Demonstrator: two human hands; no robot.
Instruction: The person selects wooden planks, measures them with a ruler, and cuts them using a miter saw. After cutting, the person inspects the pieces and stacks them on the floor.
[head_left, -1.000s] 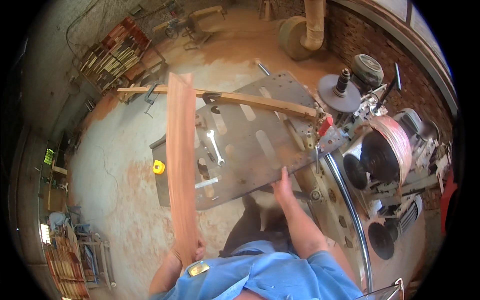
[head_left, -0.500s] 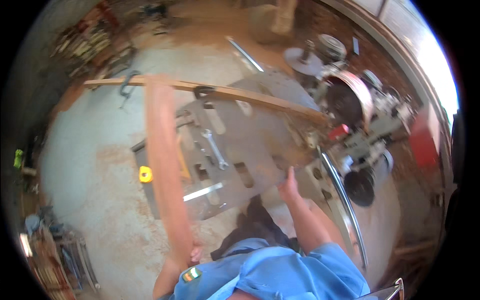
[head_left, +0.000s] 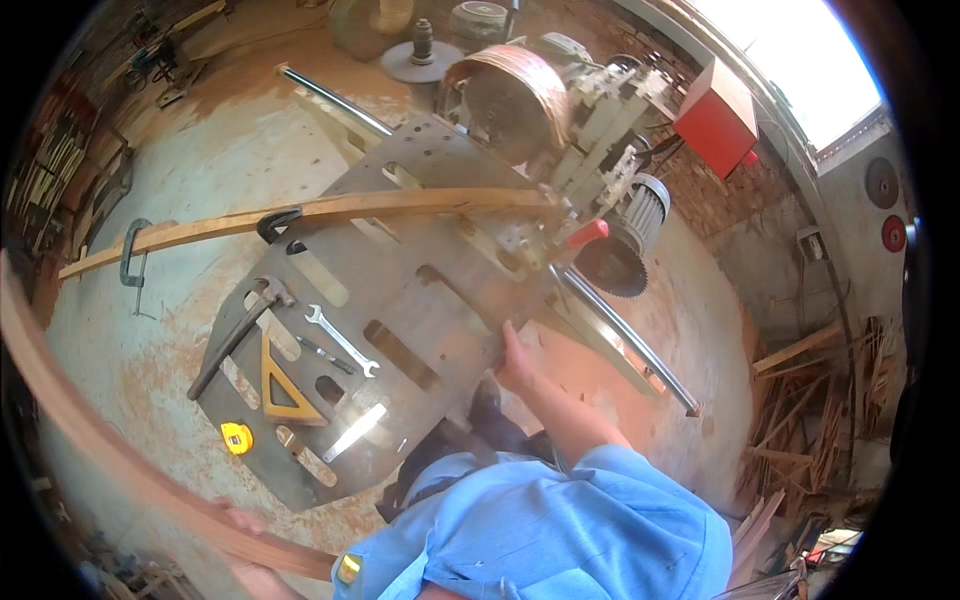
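My left hand (head_left: 240,520), low at the left, is wrapped round a long wooden board (head_left: 115,445) that slants up to the left edge of the view. My right hand (head_left: 515,358) grips the near right edge of a slotted metal table (head_left: 390,285), thumb on top and the other fingers hidden. On the table lie a hammer (head_left: 235,338), a spanner (head_left: 342,342), a dark pen-like tool (head_left: 325,355), a yellow set square (head_left: 284,395), a metal ruler (head_left: 355,433) and a yellow tape measure (head_left: 237,438) at the left edge.
A wooden bar (head_left: 370,205) crosses the table, with a black clamp (head_left: 276,225) and a G-clamp (head_left: 133,255) on it. Beyond are a toothed saw blade (head_left: 618,272), a large wheel (head_left: 510,100), a red box (head_left: 717,115) and steel rails (head_left: 630,340). Wood offcuts (head_left: 810,390) lean at right.
The board in my left hand has swung left, off the table's near side. My view has turned right. My right hand stays at the table's edge.
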